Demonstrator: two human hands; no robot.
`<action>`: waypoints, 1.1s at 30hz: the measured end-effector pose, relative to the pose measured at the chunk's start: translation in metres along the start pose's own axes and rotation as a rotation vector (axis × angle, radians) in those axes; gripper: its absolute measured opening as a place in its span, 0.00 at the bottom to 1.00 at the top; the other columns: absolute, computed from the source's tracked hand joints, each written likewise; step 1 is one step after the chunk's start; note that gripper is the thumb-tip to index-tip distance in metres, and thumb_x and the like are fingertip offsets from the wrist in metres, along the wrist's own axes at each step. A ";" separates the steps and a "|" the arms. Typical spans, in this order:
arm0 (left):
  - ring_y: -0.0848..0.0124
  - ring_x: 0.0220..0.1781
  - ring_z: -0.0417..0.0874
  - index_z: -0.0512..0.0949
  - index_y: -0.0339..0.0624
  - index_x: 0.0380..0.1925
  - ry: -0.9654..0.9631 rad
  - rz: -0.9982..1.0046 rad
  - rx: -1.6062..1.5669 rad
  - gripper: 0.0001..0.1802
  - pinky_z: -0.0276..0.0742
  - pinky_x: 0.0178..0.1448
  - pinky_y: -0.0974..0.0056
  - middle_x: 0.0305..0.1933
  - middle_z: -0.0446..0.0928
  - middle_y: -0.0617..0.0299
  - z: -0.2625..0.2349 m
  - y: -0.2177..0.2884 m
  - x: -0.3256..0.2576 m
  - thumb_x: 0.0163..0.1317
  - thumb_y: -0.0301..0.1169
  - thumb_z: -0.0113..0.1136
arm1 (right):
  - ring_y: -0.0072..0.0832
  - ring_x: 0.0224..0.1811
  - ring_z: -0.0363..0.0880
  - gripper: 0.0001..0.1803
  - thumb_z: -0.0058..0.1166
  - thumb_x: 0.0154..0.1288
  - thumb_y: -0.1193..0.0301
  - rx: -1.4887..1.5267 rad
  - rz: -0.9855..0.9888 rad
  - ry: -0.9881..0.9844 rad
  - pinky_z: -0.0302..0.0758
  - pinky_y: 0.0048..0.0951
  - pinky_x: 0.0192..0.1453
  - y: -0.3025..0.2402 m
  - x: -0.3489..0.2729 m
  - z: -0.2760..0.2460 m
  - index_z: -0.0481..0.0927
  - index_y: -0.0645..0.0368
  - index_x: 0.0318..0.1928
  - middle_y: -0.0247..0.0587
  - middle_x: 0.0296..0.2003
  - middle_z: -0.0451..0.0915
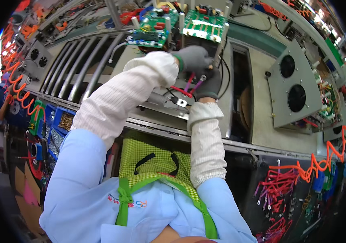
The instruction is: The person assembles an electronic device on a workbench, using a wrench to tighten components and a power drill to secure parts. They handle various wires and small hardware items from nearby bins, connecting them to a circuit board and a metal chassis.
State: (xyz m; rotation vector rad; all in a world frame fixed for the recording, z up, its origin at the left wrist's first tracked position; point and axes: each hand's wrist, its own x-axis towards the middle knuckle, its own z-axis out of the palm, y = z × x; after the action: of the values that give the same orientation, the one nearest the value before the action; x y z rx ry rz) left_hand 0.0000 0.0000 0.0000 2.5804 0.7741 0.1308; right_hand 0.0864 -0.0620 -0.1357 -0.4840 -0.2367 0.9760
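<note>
Both my hands wear grey gloves and meet in front of the green circuit boards (205, 25). My left hand (195, 60) is closed, its fingertips curled down beside the right hand; what they grip is hidden. Just below it, my right hand (211, 84) is closed around a short red cable (182, 90) with purple sleeves. One ring terminal (203, 77) of the cable shows against the right glove. Close under the hands lies a metal bracket-like part (177, 103) with a hole. Black wires (226, 77) curve past the right hand's outer side.
A grey panel with two black fans (292, 83) stands at the right. Metal rollers (84, 67) run along the left. Blue bins (61, 121) of small hardware sit at the lower left. Red cables (276, 186) hang at the lower right, near an orange coiled hose (319, 162).
</note>
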 end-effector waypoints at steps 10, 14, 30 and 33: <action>0.49 0.40 0.81 0.82 0.41 0.38 -0.511 0.171 0.258 0.24 0.74 0.45 0.52 0.36 0.81 0.47 0.000 -0.029 -0.072 0.56 0.51 0.57 | 0.29 0.39 0.79 0.18 0.51 0.63 0.54 0.096 0.080 0.215 0.76 0.30 0.41 -0.006 -0.006 0.020 0.78 0.52 0.45 0.33 0.40 0.80; 0.52 0.36 0.82 0.82 0.47 0.36 -0.397 0.193 0.420 0.21 0.76 0.41 0.52 0.32 0.81 0.53 -0.008 -0.015 -0.083 0.58 0.53 0.57 | 0.35 0.44 0.77 0.22 0.49 0.63 0.50 0.045 0.014 0.223 0.78 0.35 0.45 -0.002 -0.001 0.012 0.77 0.53 0.48 0.39 0.46 0.78; 0.52 0.31 0.82 0.80 0.43 0.27 -0.113 0.266 0.532 0.26 0.76 0.36 0.49 0.26 0.79 0.52 -0.002 -0.025 -0.065 0.66 0.53 0.45 | 0.37 0.42 0.74 0.21 0.51 0.64 0.52 0.021 -0.027 0.305 0.70 0.40 0.51 0.015 0.000 0.016 0.76 0.57 0.43 0.41 0.39 0.76; 0.51 0.33 0.82 0.81 0.43 0.29 -0.165 0.273 0.521 0.27 0.76 0.38 0.48 0.28 0.80 0.51 -0.007 -0.020 -0.057 0.67 0.53 0.43 | 0.35 0.39 0.74 0.20 0.52 0.63 0.51 0.002 -0.026 0.284 0.73 0.37 0.42 0.012 0.002 0.010 0.76 0.55 0.42 0.39 0.37 0.76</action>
State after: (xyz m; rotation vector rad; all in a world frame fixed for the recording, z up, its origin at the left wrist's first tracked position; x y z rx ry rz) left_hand -0.0596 -0.0137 -0.0002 3.1295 0.4305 -0.2309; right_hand 0.0748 -0.0518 -0.1325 -0.6096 0.0130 0.8703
